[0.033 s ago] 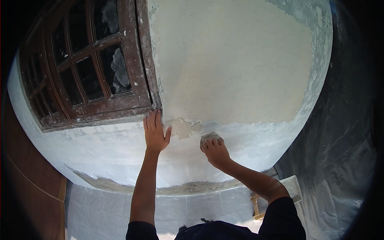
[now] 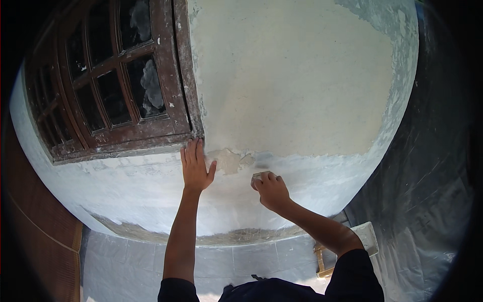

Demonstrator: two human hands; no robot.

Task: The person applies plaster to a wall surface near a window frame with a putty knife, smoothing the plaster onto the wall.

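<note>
My left hand (image 2: 196, 165) lies flat on the wall (image 2: 297, 85), fingers stretched up to the lower corner of the brown window frame (image 2: 182, 138) and thumb apart. To its right, my right hand (image 2: 273, 192) is closed on a small grey-brown piece that looks like folded sandpaper (image 2: 257, 178), held at the white lower part of the wall. Whether it presses the surface cannot be made out. Between the hands is a chipped beige patch (image 2: 229, 161), with a grey smudge (image 2: 261, 160) just above the sandpaper.
Paned brown window shutters (image 2: 108, 90) fill the upper left. Below the wall runs a grey tiled floor (image 2: 254, 257). A pale board on a wooden stand (image 2: 369, 237) is near my right elbow. Dark plastic sheeting (image 2: 407, 221) hangs at right; a brown woven screen (image 2: 43, 221) is at left.
The sandpaper has tilted and come slightly lower, so less of its face shows and the grey smudge above it is uncovered. My left hand stays in place.
</note>
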